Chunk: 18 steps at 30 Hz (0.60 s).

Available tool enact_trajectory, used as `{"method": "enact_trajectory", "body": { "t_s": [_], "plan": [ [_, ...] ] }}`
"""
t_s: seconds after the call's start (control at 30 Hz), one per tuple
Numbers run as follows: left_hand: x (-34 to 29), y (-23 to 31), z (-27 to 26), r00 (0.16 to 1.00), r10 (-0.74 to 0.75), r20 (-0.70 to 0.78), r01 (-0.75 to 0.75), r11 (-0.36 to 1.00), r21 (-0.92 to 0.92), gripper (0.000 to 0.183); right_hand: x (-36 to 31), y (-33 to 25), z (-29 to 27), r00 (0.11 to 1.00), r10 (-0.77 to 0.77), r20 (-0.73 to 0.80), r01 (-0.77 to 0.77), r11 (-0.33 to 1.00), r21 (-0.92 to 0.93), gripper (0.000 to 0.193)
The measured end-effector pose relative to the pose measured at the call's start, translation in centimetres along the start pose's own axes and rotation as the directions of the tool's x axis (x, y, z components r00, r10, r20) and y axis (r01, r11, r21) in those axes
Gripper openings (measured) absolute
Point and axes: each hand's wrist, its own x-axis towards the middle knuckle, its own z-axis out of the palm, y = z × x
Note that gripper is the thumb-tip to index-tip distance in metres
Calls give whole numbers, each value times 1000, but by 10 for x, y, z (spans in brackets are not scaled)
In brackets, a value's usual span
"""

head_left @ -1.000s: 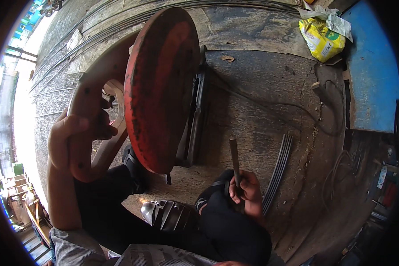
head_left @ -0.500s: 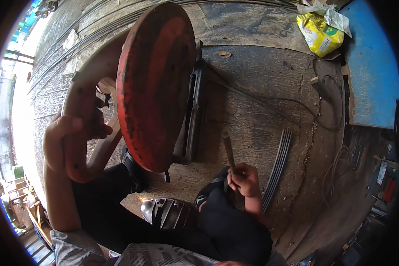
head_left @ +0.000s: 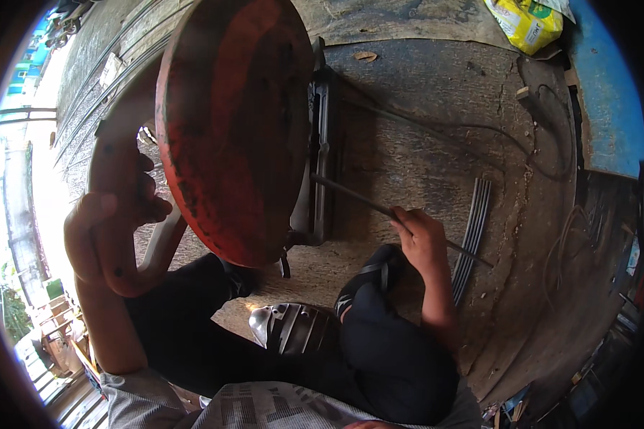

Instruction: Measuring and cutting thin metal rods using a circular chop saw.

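Note:
A large round red guard (head_left: 229, 143), scuffed and worn, stands on what looks like a cut-off saw, with a dark metal base (head_left: 320, 171) at its right side. My left hand (head_left: 89, 236) is closed around the saw's loop-shaped handle (head_left: 113, 168), left of the guard. Between the fingers of my right hand (head_left: 423, 239) is a thin metal rod (head_left: 358, 197), slanting down to the right. The rod's far end reaches the edge of the saw's base; whether it touches cannot be told. A ribbed grey motor housing (head_left: 300, 329) sits between my legs.
Several thin cut rods (head_left: 472, 236) lie side by side right of my right hand. A dark cable (head_left: 472, 127) runs across the floor toward a small block (head_left: 533, 104). At the back right are a yellow bag (head_left: 526, 25) and a blue panel (head_left: 612, 93). Long rods lie far left.
My right hand has moved up and right, swinging the rod from nearly upright to a slant toward the saw's base. My left hand keeps its hold on the handle. The view has shifted slightly.

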Motion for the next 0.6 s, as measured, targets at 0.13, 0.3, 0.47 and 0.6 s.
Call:
{"method": "enact_trajectory", "body": {
  "t_s": [0.13, 0.3, 0.47, 0.6],
  "plan": [
    [-2, 1, -4, 1000, 13, 0, -13, 1000, 19, 68, 7, 3, -2, 1000, -8, 4, 8, 1000, 14, 22],
    [-7, -1, -4, 1000, 28, 0, -28, 999, 26, 67, 14, 5, -1, 1000, -1, 1, 1, 1000, 22, 21],
    [-3, -1, -6, 998, 58, 0, -58, 998, 23, 65, 17, 4, 0, 999, 31, 8, -31, 999, 35, 21],
    [-3, -4, -4, 997, 77, 3, -77, 997, 22, 63, 14, 9, 15, 999, -4, -48, 7, 997, 77, 19]
  ]
}}
